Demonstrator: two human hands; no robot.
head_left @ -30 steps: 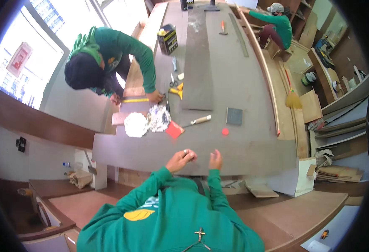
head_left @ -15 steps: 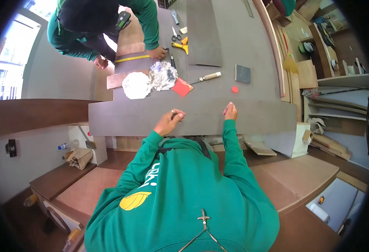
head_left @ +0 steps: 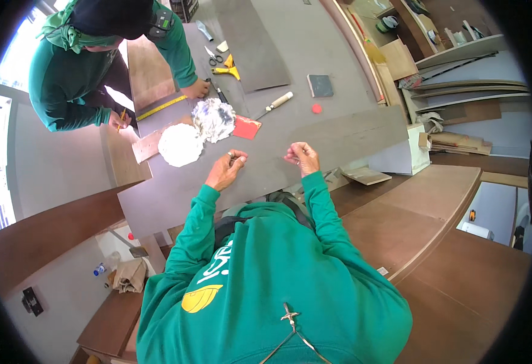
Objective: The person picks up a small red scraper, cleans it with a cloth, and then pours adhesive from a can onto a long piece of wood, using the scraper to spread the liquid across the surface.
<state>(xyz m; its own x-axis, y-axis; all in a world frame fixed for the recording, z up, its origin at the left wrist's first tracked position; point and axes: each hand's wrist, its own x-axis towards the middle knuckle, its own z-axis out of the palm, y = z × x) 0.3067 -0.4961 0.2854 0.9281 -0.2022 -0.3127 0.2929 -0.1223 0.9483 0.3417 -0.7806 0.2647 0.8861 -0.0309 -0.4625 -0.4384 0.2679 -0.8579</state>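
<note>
My left hand hovers over the near part of the brown board, fingers curled in, a ring on one finger and nothing visible in the grip. My right hand is also above the board, fingertips drawn together around nothing I can see. Just beyond my left hand lie a round white pad, crumpled silver foil and a red packet. A wooden-handled tool rests farther off, with a red disc and a dark square block to the right.
Across the table a co-worker in green presses one hand by a yellow tape measure and holds a pencil-like stick. Scissors and a yellow-handled tool lie nearby. Shelves stand at right.
The view has turned, so the table appears tilted. My right hand has come in closer to my left. The co-worker leans with the raised hand now showing a pencil-like stick.
</note>
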